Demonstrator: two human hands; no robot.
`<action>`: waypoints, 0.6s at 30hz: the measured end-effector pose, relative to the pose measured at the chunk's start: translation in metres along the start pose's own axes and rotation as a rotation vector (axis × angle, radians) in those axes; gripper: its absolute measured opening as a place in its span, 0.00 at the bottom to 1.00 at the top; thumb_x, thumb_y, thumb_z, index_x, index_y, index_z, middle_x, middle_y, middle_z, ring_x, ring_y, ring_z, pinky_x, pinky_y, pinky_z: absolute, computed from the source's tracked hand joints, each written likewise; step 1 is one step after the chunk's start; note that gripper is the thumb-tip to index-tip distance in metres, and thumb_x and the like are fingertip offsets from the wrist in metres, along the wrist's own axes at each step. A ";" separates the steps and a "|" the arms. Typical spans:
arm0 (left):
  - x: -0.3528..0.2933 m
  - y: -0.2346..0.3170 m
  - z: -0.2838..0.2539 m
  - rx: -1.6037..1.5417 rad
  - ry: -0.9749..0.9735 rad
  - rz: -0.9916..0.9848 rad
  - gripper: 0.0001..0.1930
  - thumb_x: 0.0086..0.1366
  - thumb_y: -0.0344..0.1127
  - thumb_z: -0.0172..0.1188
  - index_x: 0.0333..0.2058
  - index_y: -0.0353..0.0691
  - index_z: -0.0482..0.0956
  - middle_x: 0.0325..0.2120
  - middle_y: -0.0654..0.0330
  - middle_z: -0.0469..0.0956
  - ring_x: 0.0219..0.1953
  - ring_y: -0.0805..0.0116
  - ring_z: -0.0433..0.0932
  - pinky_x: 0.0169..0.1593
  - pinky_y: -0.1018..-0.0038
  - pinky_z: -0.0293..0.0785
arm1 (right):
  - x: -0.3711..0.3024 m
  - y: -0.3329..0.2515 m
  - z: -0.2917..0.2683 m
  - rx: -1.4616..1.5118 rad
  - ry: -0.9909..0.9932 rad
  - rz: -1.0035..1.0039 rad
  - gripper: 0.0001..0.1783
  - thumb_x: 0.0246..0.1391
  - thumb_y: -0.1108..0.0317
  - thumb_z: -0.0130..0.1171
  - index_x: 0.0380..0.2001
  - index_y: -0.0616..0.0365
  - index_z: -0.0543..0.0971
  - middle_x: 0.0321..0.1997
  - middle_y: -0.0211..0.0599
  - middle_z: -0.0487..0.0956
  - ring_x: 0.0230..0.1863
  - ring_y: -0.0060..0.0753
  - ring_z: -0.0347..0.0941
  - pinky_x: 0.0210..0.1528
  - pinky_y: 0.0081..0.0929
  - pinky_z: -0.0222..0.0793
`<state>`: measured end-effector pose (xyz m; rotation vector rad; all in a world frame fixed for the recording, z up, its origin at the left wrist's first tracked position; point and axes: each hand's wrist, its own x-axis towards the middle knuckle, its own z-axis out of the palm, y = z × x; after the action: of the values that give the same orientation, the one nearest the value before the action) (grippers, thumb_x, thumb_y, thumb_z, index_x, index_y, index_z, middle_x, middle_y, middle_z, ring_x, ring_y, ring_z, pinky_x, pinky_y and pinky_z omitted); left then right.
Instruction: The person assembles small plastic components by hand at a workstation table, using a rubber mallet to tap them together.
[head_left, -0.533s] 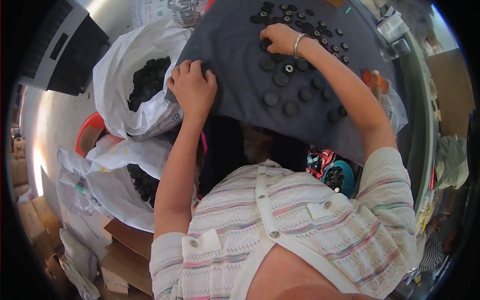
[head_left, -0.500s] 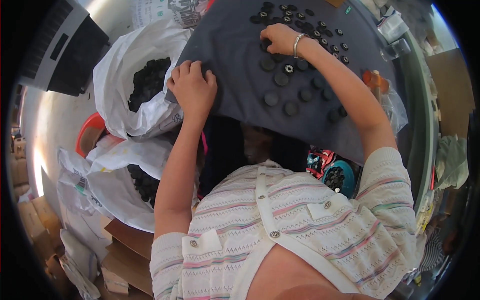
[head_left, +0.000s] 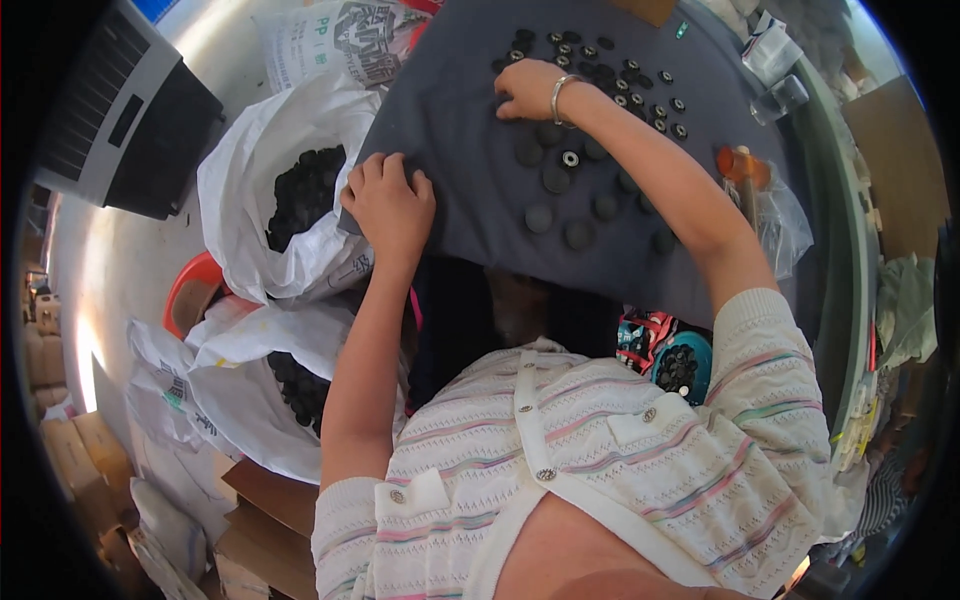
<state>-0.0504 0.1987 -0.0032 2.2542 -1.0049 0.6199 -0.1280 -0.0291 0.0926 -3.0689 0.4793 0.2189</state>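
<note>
A dark grey cloth (head_left: 470,120) covers the table in front of me, strewn with several small black round parts (head_left: 600,75) and larger dark discs (head_left: 555,180). My left hand (head_left: 388,200) rests with curled fingers on the cloth's near left edge. My right hand (head_left: 528,90), with a bangle on the wrist, lies fingers-down among the small round parts at the far side; whether it grips one is hidden.
A white sack (head_left: 270,200) full of black parts stands left of the table, a second one (head_left: 270,390) lower down. A grey-black machine (head_left: 120,120) is at top left, an orange bucket (head_left: 190,295) beside the sacks, a blue tub of parts (head_left: 680,365) under the table, cardboard boxes (head_left: 80,450) at lower left.
Both hands stay almost where they were; my right hand has shifted slightly among the small parts.
</note>
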 end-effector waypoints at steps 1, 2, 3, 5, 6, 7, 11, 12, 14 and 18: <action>0.000 0.002 0.000 0.008 -0.014 -0.001 0.14 0.52 0.37 0.58 0.38 0.41 0.80 0.43 0.59 0.76 0.49 0.56 0.70 0.54 0.57 0.59 | 0.004 0.011 0.000 -0.002 0.006 0.005 0.13 0.48 0.65 0.60 0.38 0.58 0.82 0.41 0.45 0.81 0.46 0.46 0.77 0.49 0.38 0.73; 0.000 0.004 -0.001 0.017 -0.028 -0.003 0.14 0.53 0.38 0.58 0.38 0.42 0.80 0.43 0.60 0.76 0.50 0.57 0.70 0.55 0.57 0.60 | 0.016 0.026 0.000 -0.019 0.101 0.004 0.15 0.49 0.65 0.60 0.41 0.57 0.81 0.42 0.45 0.81 0.45 0.46 0.77 0.50 0.38 0.72; 0.001 0.004 -0.002 0.019 -0.024 -0.002 0.14 0.53 0.38 0.58 0.38 0.42 0.80 0.43 0.60 0.76 0.50 0.57 0.70 0.55 0.57 0.60 | 0.025 0.031 -0.002 -0.033 0.193 -0.002 0.17 0.49 0.65 0.60 0.44 0.56 0.80 0.42 0.46 0.81 0.45 0.46 0.77 0.51 0.38 0.71; 0.000 0.007 -0.004 -0.004 -0.029 -0.006 0.14 0.53 0.38 0.59 0.39 0.42 0.80 0.43 0.60 0.76 0.50 0.57 0.70 0.55 0.58 0.60 | 0.039 0.034 0.003 -0.047 0.177 0.013 0.17 0.50 0.69 0.57 0.46 0.56 0.78 0.44 0.46 0.80 0.46 0.45 0.76 0.51 0.38 0.71; 0.001 0.006 -0.004 0.003 -0.022 -0.008 0.14 0.53 0.38 0.59 0.39 0.42 0.80 0.43 0.60 0.76 0.50 0.57 0.70 0.55 0.58 0.60 | 0.049 0.034 0.011 -0.099 0.144 0.021 0.18 0.51 0.71 0.56 0.47 0.57 0.78 0.45 0.46 0.80 0.47 0.45 0.76 0.52 0.38 0.71; 0.000 0.006 -0.003 -0.025 -0.004 0.007 0.14 0.52 0.37 0.59 0.37 0.40 0.79 0.42 0.59 0.76 0.49 0.56 0.70 0.54 0.58 0.59 | 0.056 0.034 0.017 -0.152 0.111 0.032 0.19 0.51 0.73 0.55 0.48 0.57 0.77 0.46 0.45 0.80 0.48 0.46 0.76 0.52 0.38 0.71; 0.001 0.005 -0.002 -0.061 0.003 0.005 0.13 0.51 0.35 0.59 0.36 0.39 0.78 0.41 0.57 0.75 0.48 0.56 0.69 0.53 0.58 0.58 | 0.065 0.026 0.026 -0.241 0.091 0.135 0.15 0.49 0.79 0.53 0.41 0.60 0.80 0.47 0.51 0.78 0.51 0.49 0.75 0.51 0.38 0.74; 0.001 0.005 -0.003 -0.057 0.000 0.000 0.13 0.51 0.35 0.59 0.36 0.39 0.78 0.41 0.57 0.75 0.48 0.56 0.69 0.53 0.58 0.58 | 0.066 0.027 0.024 -0.239 0.088 0.129 0.15 0.49 0.79 0.53 0.41 0.60 0.80 0.47 0.51 0.78 0.51 0.49 0.75 0.51 0.38 0.74; 0.001 0.004 -0.004 -0.058 0.007 0.011 0.12 0.51 0.35 0.59 0.36 0.39 0.78 0.40 0.57 0.75 0.48 0.57 0.70 0.53 0.58 0.58 | 0.069 0.029 0.019 -0.193 0.067 0.135 0.15 0.49 0.80 0.52 0.42 0.60 0.78 0.44 0.54 0.78 0.51 0.49 0.74 0.52 0.39 0.72; 0.002 0.005 -0.003 -0.056 0.006 0.009 0.12 0.51 0.35 0.59 0.35 0.39 0.78 0.40 0.57 0.75 0.47 0.57 0.70 0.53 0.58 0.58 | 0.075 0.030 0.017 -0.152 0.029 0.164 0.15 0.48 0.81 0.53 0.41 0.60 0.78 0.44 0.53 0.78 0.50 0.51 0.74 0.52 0.39 0.72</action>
<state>-0.0534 0.1969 0.0023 2.1985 -1.0177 0.5949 -0.0687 -0.0794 0.0648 -3.1841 0.7506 0.2253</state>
